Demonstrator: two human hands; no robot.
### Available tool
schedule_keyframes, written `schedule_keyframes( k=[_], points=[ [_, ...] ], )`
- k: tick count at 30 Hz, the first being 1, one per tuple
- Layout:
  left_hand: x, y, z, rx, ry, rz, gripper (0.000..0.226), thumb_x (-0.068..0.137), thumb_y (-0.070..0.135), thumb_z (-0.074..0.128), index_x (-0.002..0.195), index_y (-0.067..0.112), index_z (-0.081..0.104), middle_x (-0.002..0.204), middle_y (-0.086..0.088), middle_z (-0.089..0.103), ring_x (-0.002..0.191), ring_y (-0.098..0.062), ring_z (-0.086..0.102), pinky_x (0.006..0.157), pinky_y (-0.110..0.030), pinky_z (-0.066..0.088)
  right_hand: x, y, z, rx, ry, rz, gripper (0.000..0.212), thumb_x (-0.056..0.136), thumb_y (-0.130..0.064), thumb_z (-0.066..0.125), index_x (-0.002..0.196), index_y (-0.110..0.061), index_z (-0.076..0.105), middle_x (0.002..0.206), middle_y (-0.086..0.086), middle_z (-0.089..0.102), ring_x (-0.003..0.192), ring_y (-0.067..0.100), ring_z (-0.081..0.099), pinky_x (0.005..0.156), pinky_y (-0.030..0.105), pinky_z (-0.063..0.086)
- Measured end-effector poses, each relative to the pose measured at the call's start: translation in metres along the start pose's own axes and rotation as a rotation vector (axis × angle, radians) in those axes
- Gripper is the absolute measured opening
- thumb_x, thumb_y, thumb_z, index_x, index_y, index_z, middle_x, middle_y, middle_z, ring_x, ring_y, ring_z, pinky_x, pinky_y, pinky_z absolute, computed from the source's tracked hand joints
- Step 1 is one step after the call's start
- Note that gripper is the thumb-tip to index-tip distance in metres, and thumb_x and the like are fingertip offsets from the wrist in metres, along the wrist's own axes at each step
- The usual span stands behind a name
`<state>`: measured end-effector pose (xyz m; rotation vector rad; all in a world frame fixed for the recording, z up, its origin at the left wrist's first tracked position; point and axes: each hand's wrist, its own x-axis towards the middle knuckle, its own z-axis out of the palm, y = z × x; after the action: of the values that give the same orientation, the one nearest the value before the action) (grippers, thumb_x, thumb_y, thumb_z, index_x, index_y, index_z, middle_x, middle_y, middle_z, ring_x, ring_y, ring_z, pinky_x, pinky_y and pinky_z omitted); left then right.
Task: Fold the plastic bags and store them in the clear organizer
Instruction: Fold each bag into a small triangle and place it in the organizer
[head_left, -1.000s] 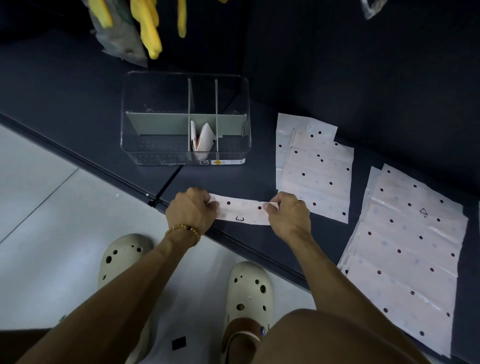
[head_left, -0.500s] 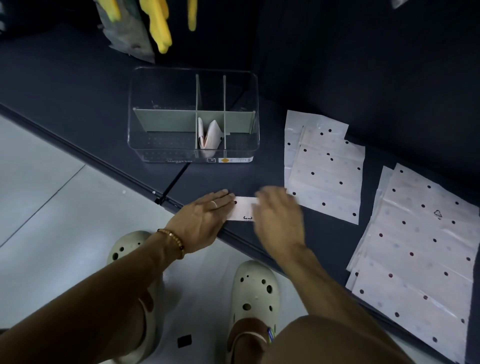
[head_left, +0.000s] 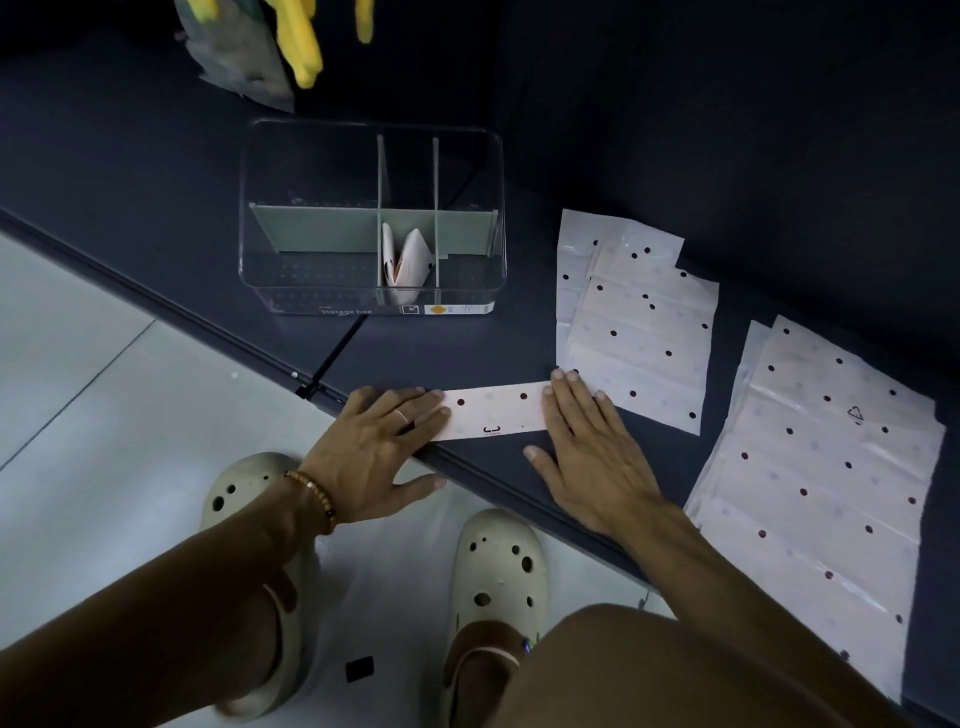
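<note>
The folded bag strip (head_left: 493, 413) lies at the tabletop's (head_left: 156, 171) near edge, long axis left-right between left hand (head_left: 371, 452) and right hand (head_left: 587, 457), both flat and released on its ends, the clear organizer (head_left: 371, 306) beyond, nearer the left hand.

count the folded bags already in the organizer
2, both standing in the narrow middle compartment of the clear organizer: one folded bag at its left, the other leaning right. More could be hidden behind them.

Both arms reach forward; left hand (head_left: 374, 447) and right hand (head_left: 587, 441) lie flat, fingers straight, thumbs spread.
</note>
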<state>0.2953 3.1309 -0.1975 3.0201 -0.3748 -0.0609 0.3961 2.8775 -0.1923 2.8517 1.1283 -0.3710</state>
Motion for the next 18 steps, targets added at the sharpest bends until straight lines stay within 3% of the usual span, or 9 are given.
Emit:
schedule_keyframes(
  k=[2,4,5,7,11,15,18],
  points=[
    [0.000,0.005,-0.001,0.017,0.070,0.036,0.060,0.074,0.043,0.075,0.123,0.013,0.062,0.126,-0.013,0.060,0.109,-0.033,0.059,0.088,-0.045,0.048,-0.005,-0.016,-0.006,0.045,0.099,-0.005,0.064,0.097,-0.037,0.042,0.150,-0.006,0.024,0.159,0.013,0.017,0.146,0.028,0.017,0.119,0.041,0.016],
    [0.001,0.007,-0.003,-0.008,0.147,0.092,0.055,0.068,0.030,0.083,0.116,0.012,0.064,0.113,-0.015,0.064,0.092,-0.034,0.062,0.073,-0.041,0.052,-0.010,-0.035,-0.005,0.095,0.200,-0.077,0.050,0.086,-0.023,0.059,0.134,-0.008,0.050,0.136,0.011,0.049,0.123,0.030,0.048,0.099,0.046,0.045],
    [0.002,0.007,-0.006,-0.025,0.162,0.114,0.051,0.067,0.026,0.084,0.112,0.012,0.065,0.108,-0.015,0.065,0.087,-0.033,0.062,0.068,-0.039,0.053,-0.011,-0.043,-0.004,0.111,0.218,-0.109,0.047,0.083,-0.020,0.062,0.128,-0.010,0.055,0.127,0.008,0.053,0.114,0.028,0.052,0.090,0.043,0.049],
    [0.002,0.007,-0.010,-0.062,0.168,0.117,0.041,0.071,0.021,0.082,0.108,0.012,0.068,0.102,-0.013,0.065,0.083,-0.031,0.061,0.064,-0.038,0.053,-0.013,-0.055,-0.001,0.139,0.219,-0.107,0.043,0.082,-0.018,0.062,0.124,-0.012,0.058,0.123,0.005,0.054,0.113,0.023,0.053,0.089,0.036,0.048],
    [0.005,0.015,-0.016,-0.235,0.166,-0.025,0.020,0.092,0.021,0.058,0.107,0.015,0.070,0.112,-0.003,0.066,0.092,-0.025,0.057,0.074,-0.041,0.051,-0.010,-0.062,-0.003,0.201,0.269,-0.083,0.034,0.086,-0.024,0.061,0.119,-0.014,0.062,0.122,0.001,0.058,0.119,0.020,0.052,0.092,0.034,0.046],
    [0.017,0.032,-0.022,-0.452,0.141,-0.221,0.037,0.096,0.042,0.035,0.087,0.017,0.061,0.075,0.000,0.061,0.071,-0.020,0.055,0.062,-0.034,0.048,0.001,-0.068,-0.009,0.447,0.314,-0.026,0.017,0.091,-0.019,0.058,0.106,-0.016,0.065,0.099,-0.001,0.067,0.095,0.018,0.057,0.081,0.036,0.049],
    [0.024,0.034,-0.025,-0.779,0.101,-0.359,0.025,0.087,0.045,0.060,0.083,0.021,0.062,0.072,0.008,0.063,0.066,-0.009,0.059,0.059,-0.025,0.049,0.010,-0.063,-0.010,0.809,0.320,0.190,0.008,0.092,-0.015,0.058,0.090,-0.016,0.066,0.085,-0.005,0.069,0.081,0.013,0.062,0.074,0.033,0.051]
  ],
)
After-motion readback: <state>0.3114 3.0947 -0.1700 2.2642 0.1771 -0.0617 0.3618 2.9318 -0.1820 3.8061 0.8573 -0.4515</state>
